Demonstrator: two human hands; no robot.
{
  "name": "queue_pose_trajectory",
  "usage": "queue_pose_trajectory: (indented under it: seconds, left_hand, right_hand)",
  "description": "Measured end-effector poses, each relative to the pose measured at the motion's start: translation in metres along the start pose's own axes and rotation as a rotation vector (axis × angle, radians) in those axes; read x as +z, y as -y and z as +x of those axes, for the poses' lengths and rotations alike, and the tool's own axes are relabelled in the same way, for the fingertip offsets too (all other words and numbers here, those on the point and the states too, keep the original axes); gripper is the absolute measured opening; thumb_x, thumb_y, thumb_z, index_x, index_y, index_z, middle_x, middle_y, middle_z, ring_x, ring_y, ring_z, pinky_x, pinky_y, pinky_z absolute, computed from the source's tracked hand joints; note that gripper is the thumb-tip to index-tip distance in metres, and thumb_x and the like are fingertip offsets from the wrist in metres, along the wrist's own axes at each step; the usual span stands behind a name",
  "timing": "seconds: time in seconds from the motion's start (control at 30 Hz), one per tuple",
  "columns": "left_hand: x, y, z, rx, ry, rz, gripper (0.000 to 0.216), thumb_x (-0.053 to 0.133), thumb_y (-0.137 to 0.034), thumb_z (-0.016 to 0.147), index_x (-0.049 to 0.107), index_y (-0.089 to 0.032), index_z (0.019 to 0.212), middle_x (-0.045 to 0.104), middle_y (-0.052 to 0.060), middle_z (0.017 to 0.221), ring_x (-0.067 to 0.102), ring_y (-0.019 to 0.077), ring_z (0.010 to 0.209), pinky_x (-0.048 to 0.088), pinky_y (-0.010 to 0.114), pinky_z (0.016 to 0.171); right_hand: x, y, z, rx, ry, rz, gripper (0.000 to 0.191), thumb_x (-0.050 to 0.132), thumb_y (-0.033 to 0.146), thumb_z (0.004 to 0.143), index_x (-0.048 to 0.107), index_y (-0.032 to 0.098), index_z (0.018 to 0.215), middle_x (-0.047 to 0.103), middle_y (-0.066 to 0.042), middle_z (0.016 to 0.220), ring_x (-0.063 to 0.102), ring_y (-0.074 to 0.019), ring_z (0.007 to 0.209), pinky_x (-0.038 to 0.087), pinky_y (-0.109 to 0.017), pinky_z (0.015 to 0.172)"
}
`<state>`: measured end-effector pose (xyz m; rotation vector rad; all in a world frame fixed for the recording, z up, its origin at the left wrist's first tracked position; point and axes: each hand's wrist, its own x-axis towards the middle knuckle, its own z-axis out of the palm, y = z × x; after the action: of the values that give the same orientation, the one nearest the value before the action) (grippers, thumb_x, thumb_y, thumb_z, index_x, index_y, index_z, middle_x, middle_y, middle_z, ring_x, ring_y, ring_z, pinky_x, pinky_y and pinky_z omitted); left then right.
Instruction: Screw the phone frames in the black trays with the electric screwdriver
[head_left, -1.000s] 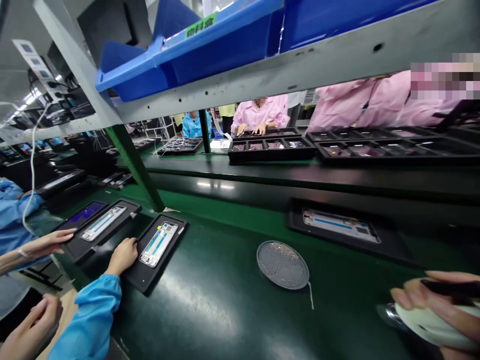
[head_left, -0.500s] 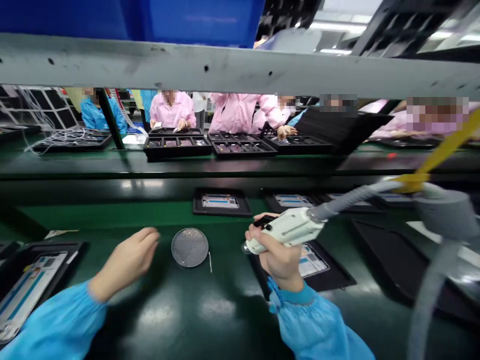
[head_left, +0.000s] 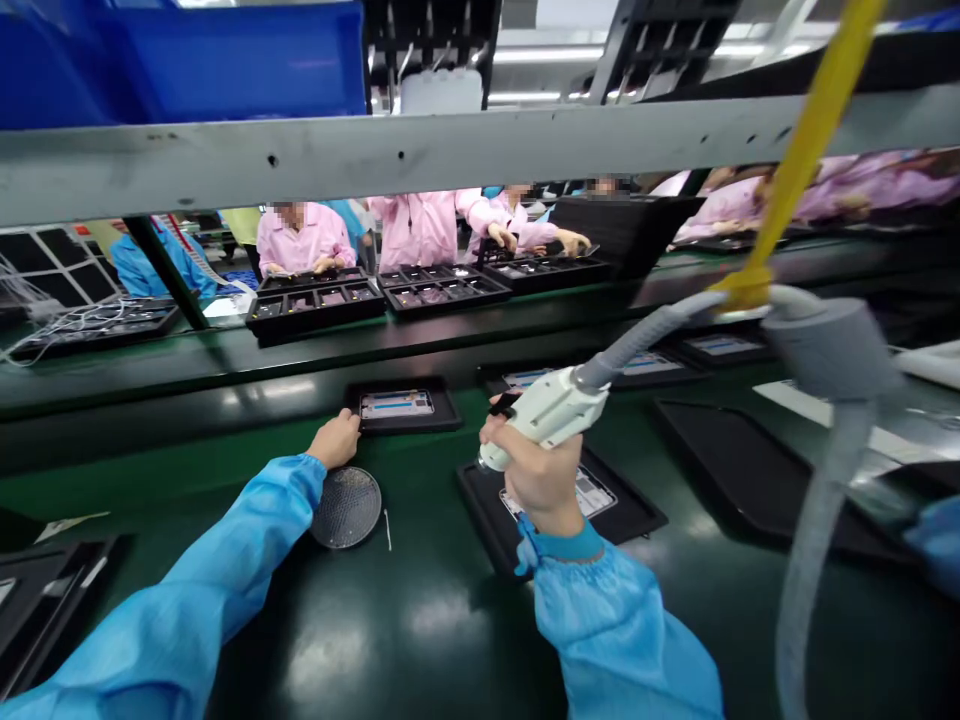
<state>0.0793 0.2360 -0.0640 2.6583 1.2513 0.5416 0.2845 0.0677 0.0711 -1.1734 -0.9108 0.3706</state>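
Observation:
My right hand [head_left: 536,470] grips a white electric screwdriver [head_left: 546,412] whose grey hose [head_left: 660,325] runs up to the right. It hovers over a black tray with a phone frame [head_left: 600,500] on the green bench. My left hand [head_left: 335,440] reaches forward and touches the near left edge of another black tray with a phone frame [head_left: 397,406] on the conveyor. Just below that hand lies a round metal mesh dish [head_left: 346,508]. Both my sleeves are blue.
More black trays [head_left: 720,345] ride the conveyor to the right. A large black tray [head_left: 727,455] lies on the bench at right. A grey shelf beam [head_left: 450,150] with blue bins [head_left: 187,60] crosses overhead. Across the line, people in pink coats work at compartment trays [head_left: 315,300]. A yellow strap [head_left: 795,170] hangs down.
My left hand has moved forward past the mesh dish to the tray on the conveyor. My right hand with the screwdriver stays over its tray. The view has shifted right.

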Motion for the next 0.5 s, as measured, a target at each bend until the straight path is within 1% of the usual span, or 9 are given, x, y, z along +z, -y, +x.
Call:
queue_pose_trajectory:
  seconds: [0.07, 0.13, 0.17, 0.23, 0.3, 0.33, 0.4, 0.47, 0.5]
  left_hand:
    - [-0.010, 0.005, -0.010, -0.025, -0.013, 0.022, 0.022, 0.061, -0.034, 0.098, 0.063, -0.016, 0.111, 0.066, 0.006, 0.107, 0.066, 0.0158, 0.088, 0.058, 0.032, 0.076]
    - [-0.025, 0.011, -0.028, -0.045, -0.039, 0.047, 0.025, 0.061, -0.035, 0.098, 0.062, -0.016, 0.114, 0.065, 0.006, 0.110, 0.066, 0.0167, 0.091, 0.058, 0.034, 0.078]
    - [-0.034, 0.014, -0.042, -0.051, -0.056, 0.060, 0.026, 0.061, -0.035, 0.098, 0.062, -0.016, 0.115, 0.065, 0.006, 0.111, 0.066, 0.0168, 0.091, 0.058, 0.034, 0.078]
    - [-0.057, 0.015, -0.077, -0.052, -0.094, 0.085, 0.024, 0.061, -0.032, 0.098, 0.061, -0.014, 0.114, 0.064, 0.006, 0.109, 0.065, 0.0164, 0.089, 0.058, 0.034, 0.077]
    - [-0.082, 0.012, -0.122, -0.036, -0.133, 0.105, 0.017, 0.056, -0.026, 0.099, 0.061, -0.014, 0.111, 0.064, 0.007, 0.107, 0.066, 0.0170, 0.088, 0.059, 0.033, 0.076]
    - [-0.094, 0.008, -0.147, -0.025, -0.151, 0.113, 0.015, 0.053, -0.023, 0.099, 0.062, -0.015, 0.109, 0.064, 0.008, 0.106, 0.067, 0.0189, 0.091, 0.059, 0.033, 0.077]
    - [-0.115, -0.005, -0.202, -0.006, -0.190, 0.129, 0.016, 0.048, -0.020, 0.099, 0.062, -0.016, 0.108, 0.064, 0.010, 0.108, 0.067, 0.0247, 0.105, 0.059, 0.034, 0.084]
    - [-0.126, -0.021, -0.258, 0.010, -0.258, 0.150, 0.016, 0.049, -0.019, 0.099, 0.061, -0.016, 0.109, 0.065, 0.012, 0.110, 0.062, 0.0298, 0.121, 0.058, 0.035, 0.091]
    - [-0.127, -0.031, -0.286, 0.028, -0.305, 0.165, 0.015, 0.052, -0.017, 0.098, 0.061, -0.015, 0.110, 0.065, 0.012, 0.111, 0.061, 0.0309, 0.123, 0.057, 0.035, 0.092]
  right_hand:
    - [-0.003, 0.006, 0.003, -0.015, -0.040, 0.015, 0.016, 0.072, 0.021, 0.063, 0.063, 0.019, 0.075, 0.061, 0.002, 0.071, 0.058, -0.0141, 0.060, 0.051, -0.032, 0.059]
    - [-0.005, 0.014, 0.004, -0.038, -0.074, 0.024, 0.015, 0.073, 0.020, 0.061, 0.063, 0.019, 0.073, 0.061, 0.002, 0.071, 0.058, -0.0146, 0.060, 0.052, -0.033, 0.059]
    - [-0.005, 0.017, 0.005, -0.048, -0.085, 0.028, 0.015, 0.073, 0.020, 0.060, 0.062, 0.019, 0.070, 0.061, 0.002, 0.070, 0.058, -0.0149, 0.060, 0.053, -0.033, 0.058]
    - [-0.004, 0.024, 0.004, -0.057, -0.097, 0.042, 0.016, 0.074, 0.020, 0.059, 0.061, 0.019, 0.067, 0.059, 0.002, 0.066, 0.058, -0.0154, 0.059, 0.053, -0.033, 0.057]
    - [0.000, 0.030, 0.002, -0.052, -0.116, 0.069, 0.018, 0.075, 0.019, 0.055, 0.061, 0.019, 0.066, 0.059, 0.003, 0.063, 0.058, -0.0154, 0.057, 0.053, -0.033, 0.054]
    - [0.002, 0.033, 0.000, -0.048, -0.128, 0.086, 0.019, 0.075, 0.019, 0.054, 0.061, 0.020, 0.065, 0.059, 0.004, 0.062, 0.057, -0.0153, 0.055, 0.052, -0.032, 0.052]
    - [0.008, 0.036, -0.004, -0.041, -0.150, 0.115, 0.020, 0.075, 0.017, 0.051, 0.061, 0.020, 0.064, 0.059, 0.004, 0.060, 0.055, -0.0149, 0.052, 0.050, -0.032, 0.047]
    - [0.014, 0.038, -0.008, -0.042, -0.156, 0.130, 0.020, 0.074, 0.016, 0.049, 0.060, 0.021, 0.062, 0.058, 0.005, 0.058, 0.054, -0.0149, 0.050, 0.049, -0.032, 0.046]
    - [0.016, 0.038, -0.010, -0.040, -0.152, 0.134, 0.021, 0.075, 0.015, 0.049, 0.060, 0.022, 0.062, 0.058, 0.005, 0.058, 0.055, -0.0152, 0.051, 0.049, -0.032, 0.046]
